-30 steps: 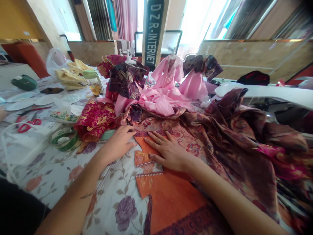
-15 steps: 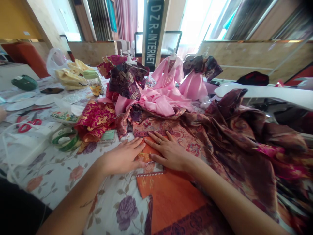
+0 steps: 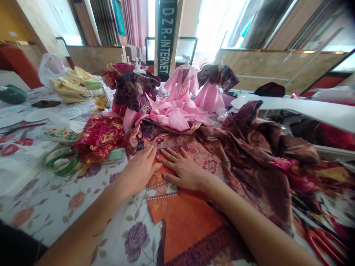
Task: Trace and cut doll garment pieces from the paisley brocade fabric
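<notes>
Nearest, orange cloth (image 3: 188, 218) lies flat on the surface (image 3: 52, 201) at six o'clock. Over its far end, the left hand (image 3: 142, 166) rests with fingers straight, the right hand (image 3: 184, 170) with fingers spread, neither gripping anything. From there, brown fabric (image 3: 257, 177) bunches at three o'clock, magenta brocade (image 3: 102, 136) at ten, pink dress (image 3: 180, 88) at twelve.

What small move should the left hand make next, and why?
I'd probably slide the left hand toward the person, onto the lower section of the flat orange fabric garment piece. The right hand lies spread on the upper section and could anchor it, while neither hand rests on the part below the lower white-beaded edge.
</notes>
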Demonstrator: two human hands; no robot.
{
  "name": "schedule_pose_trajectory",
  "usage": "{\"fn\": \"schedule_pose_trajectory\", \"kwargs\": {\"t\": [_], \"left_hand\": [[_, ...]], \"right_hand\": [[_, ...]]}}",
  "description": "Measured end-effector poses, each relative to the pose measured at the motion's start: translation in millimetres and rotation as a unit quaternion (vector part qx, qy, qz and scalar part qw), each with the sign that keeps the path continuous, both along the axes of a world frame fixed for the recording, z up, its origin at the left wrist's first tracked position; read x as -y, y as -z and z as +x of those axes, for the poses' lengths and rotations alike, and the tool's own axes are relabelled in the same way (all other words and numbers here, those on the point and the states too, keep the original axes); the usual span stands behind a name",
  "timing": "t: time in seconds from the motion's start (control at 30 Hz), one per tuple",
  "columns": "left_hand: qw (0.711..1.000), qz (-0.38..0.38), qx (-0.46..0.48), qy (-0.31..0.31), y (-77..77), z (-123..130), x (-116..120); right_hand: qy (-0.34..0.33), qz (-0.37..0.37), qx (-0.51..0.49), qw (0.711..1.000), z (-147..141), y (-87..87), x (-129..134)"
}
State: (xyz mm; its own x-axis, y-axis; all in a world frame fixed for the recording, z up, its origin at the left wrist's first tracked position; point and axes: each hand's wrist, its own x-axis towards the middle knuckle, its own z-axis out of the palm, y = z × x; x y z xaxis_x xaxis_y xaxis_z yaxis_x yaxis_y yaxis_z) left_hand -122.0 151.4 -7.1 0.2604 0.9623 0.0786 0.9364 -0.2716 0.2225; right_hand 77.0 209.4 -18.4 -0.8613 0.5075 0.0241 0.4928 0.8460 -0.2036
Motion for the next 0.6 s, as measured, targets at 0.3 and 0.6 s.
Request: {"fn": "schedule_pose_trajectory", "kwargs": {"t": [0.3, 0.6], "left_hand": [[0.998, 0.016, -0.054, -0.003, 23.6, 5, -4], [0.995, 0.072, 0.029, 0.063, 20.8, 17, -3]], "right_hand": [[0.007, -0.012, 0.001, 1.000, 1, -2.5, 3], [0.005, 0.003, -0.005, 1.000, 1, 1.4, 3]]}}
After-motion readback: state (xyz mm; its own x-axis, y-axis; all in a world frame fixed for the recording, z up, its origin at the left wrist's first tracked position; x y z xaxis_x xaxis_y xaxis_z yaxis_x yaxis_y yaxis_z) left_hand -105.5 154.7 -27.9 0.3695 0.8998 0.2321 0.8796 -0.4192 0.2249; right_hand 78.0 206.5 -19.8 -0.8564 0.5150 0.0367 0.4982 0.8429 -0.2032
